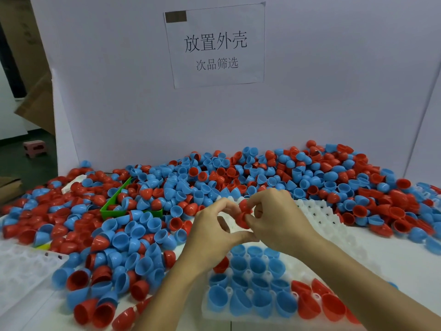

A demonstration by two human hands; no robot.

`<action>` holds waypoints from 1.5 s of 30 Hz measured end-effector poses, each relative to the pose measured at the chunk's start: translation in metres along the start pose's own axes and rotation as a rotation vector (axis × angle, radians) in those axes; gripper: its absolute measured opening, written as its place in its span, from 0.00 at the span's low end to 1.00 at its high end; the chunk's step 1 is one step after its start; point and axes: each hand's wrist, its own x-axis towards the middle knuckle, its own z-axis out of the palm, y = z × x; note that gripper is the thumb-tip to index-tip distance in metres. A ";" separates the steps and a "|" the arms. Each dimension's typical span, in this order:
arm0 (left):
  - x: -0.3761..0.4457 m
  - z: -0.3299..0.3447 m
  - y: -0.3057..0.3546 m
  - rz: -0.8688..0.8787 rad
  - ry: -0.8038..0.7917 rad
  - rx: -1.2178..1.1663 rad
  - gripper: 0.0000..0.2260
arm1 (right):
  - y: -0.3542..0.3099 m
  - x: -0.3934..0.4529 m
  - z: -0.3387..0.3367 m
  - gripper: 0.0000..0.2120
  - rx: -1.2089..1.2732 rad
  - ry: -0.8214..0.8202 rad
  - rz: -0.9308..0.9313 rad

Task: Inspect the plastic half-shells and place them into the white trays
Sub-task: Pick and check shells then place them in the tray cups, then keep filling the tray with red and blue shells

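Red half-shells (244,215) pinched between both hands — left hand (216,229), right hand (278,219) — above white tray (317,215).

Half-shells (152,237), red and blue: smooth moulded plastic, slight gloss, soft highlights on the domes. White trays (319,217): translucent milky plastic, semi-matt, ribbed between the pockets. Green bin (112,206): opaque plastic, smooth. Backboard (334,91): matt white sheet, flat. Notice (216,45): plain matt paper, black print. Boxes (38,108) at left: brown corrugated cardboard, dull.
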 end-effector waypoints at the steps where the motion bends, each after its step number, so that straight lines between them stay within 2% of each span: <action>1: 0.000 -0.001 0.000 -0.015 -0.010 0.000 0.23 | 0.003 0.000 -0.003 0.05 0.001 0.005 0.018; 3: 0.000 -0.004 0.000 -0.040 0.006 -0.028 0.23 | 0.011 -0.001 -0.011 0.06 -0.001 0.014 0.065; 5: 0.001 -0.005 0.001 -0.068 0.040 -0.099 0.19 | 0.021 -0.001 -0.024 0.05 -0.037 -0.030 0.100; 8: 0.003 -0.007 -0.001 -0.178 0.100 -0.238 0.08 | 0.030 -0.004 -0.047 0.06 -0.226 -0.259 0.108; 9: 0.004 -0.007 -0.001 -0.205 0.114 -0.256 0.08 | 0.032 -0.005 -0.053 0.08 -0.297 -0.349 0.110; 11: 0.006 -0.006 -0.004 -0.257 0.156 -0.249 0.15 | 0.035 -0.010 -0.057 0.09 -0.413 -0.481 0.113; 17: 0.011 -0.003 -0.015 -0.359 0.302 -0.209 0.15 | 0.033 -0.031 -0.028 0.09 -0.588 -0.563 0.069; 23: 0.011 -0.002 -0.017 -0.323 0.321 -0.169 0.13 | 0.042 -0.029 -0.031 0.08 -0.521 -0.618 0.113; 28: 0.010 -0.003 -0.025 -0.263 0.375 -0.100 0.08 | 0.061 -0.023 -0.053 0.11 -0.215 -0.706 0.146; 30: 0.010 -0.003 -0.027 -0.246 0.396 -0.090 0.07 | 0.076 -0.021 -0.067 0.10 -0.046 -0.653 0.160; 32: 0.011 -0.005 -0.027 -0.227 0.407 -0.070 0.07 | 0.094 -0.021 -0.080 0.09 0.141 -0.523 0.189; 34: 0.011 -0.008 -0.025 -0.196 0.411 -0.005 0.06 | 0.116 -0.023 -0.088 0.10 0.323 -0.347 0.242; 37: 0.011 -0.021 -0.020 -0.117 0.446 0.255 0.05 | 0.148 -0.034 -0.091 0.10 0.508 -0.051 0.360; 40: 0.016 -0.044 -0.018 -0.095 0.490 0.477 0.09 | 0.176 -0.049 -0.077 0.10 0.467 0.161 0.430; 43: 0.038 -0.073 -0.021 -0.152 0.490 0.638 0.09 | 0.188 -0.058 -0.062 0.12 0.357 0.266 0.411; 45: 0.060 -0.091 -0.024 -0.190 0.433 0.743 0.08 | 0.190 -0.058 -0.058 0.14 0.338 0.314 0.391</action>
